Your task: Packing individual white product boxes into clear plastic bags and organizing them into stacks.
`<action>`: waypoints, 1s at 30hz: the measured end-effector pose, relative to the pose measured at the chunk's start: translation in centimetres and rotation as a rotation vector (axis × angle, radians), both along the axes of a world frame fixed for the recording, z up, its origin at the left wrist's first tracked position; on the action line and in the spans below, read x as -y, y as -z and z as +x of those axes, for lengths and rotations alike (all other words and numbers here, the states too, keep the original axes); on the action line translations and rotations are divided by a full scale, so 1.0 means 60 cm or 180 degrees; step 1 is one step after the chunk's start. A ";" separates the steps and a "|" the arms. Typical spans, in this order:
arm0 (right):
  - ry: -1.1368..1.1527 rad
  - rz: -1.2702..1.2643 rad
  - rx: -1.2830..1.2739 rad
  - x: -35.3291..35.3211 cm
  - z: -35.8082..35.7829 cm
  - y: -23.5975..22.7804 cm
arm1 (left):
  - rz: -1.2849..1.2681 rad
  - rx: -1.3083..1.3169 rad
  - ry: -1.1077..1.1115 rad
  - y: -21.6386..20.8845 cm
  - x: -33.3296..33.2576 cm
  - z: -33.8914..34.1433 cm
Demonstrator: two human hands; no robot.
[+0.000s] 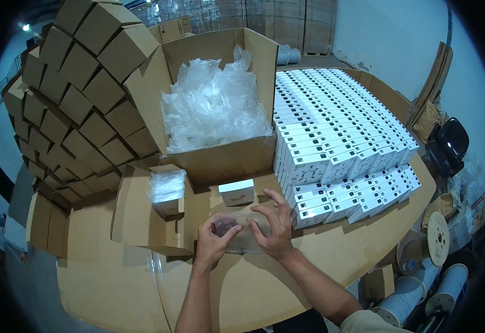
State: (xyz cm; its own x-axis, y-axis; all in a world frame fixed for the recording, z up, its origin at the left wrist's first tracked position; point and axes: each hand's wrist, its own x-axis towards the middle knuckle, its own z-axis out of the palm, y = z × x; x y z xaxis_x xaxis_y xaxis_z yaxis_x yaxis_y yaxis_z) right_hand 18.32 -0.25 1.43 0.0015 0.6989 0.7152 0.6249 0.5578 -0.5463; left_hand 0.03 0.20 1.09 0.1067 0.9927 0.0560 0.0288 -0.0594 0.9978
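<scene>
While the left hand [213, 242] pinches 1 clear plastic bag [247, 242] over the cardboard-topped table [109, 277], the right hand [276, 234] is spread at the bag's right side, contact unclear, with 1 white box [237, 194] just beyond on the far side and 1 open carton [134, 216] to the left.

The big carton [225, 161] holds plastic bags [214, 108]. Left of it I see piled cartons [81, 102]; right of it, rows of boxes [334, 136]. Before it stand a smaller carton [164, 228], leftward, and a lone box [237, 193], with a bag [245, 243] farther out.
</scene>
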 end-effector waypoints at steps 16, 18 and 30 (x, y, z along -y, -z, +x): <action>-0.0044 0.0205 -0.0027 -0.004 0.001 0.006 | -0.0261 0.0191 -0.0213 -0.007 0.001 0.006; -0.0047 0.0173 -0.0073 -0.004 0.002 0.008 | -0.0268 0.0124 -0.0238 -0.009 0.001 0.007; -0.0185 0.0238 0.0661 0.009 0.011 -0.025 | 0.0116 -0.0571 -0.0595 0.009 -0.007 0.007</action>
